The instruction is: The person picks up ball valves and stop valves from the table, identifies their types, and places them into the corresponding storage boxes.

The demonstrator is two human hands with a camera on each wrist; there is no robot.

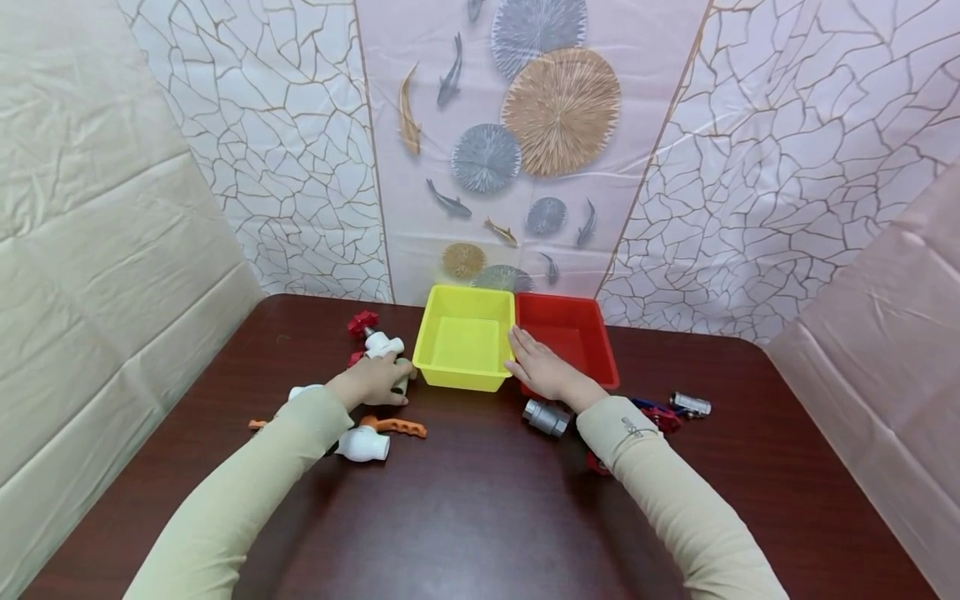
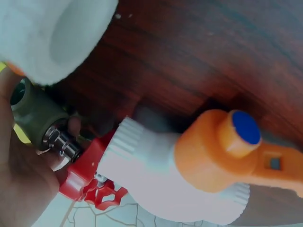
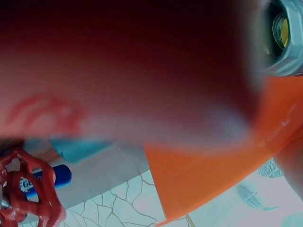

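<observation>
My left hand (image 1: 378, 380) grips a green stop valve (image 2: 40, 116) with a metal stem and a red handwheel (image 2: 78, 177). In the head view only a bit of its green body (image 1: 402, 379) shows past the fingers. White ball valves (image 1: 365, 445) with orange lever handles (image 1: 402, 427) lie beside the left forearm. My right hand (image 1: 542, 367), fingers straight, rests where the yellow bin (image 1: 465, 379) and the red bin (image 1: 609, 358) meet. A grey metal fitting (image 1: 547, 418) lies just below that hand. Blurred material covers much of the right wrist view.
A white valve (image 1: 385, 344) with a red handwheel (image 1: 363, 323) lies left of the yellow bin. Beyond the right forearm are a red handwheel valve (image 1: 662, 417) and a small metallic cylinder (image 1: 691, 404). The bins stand at the table's back edge, against a patterned cloth.
</observation>
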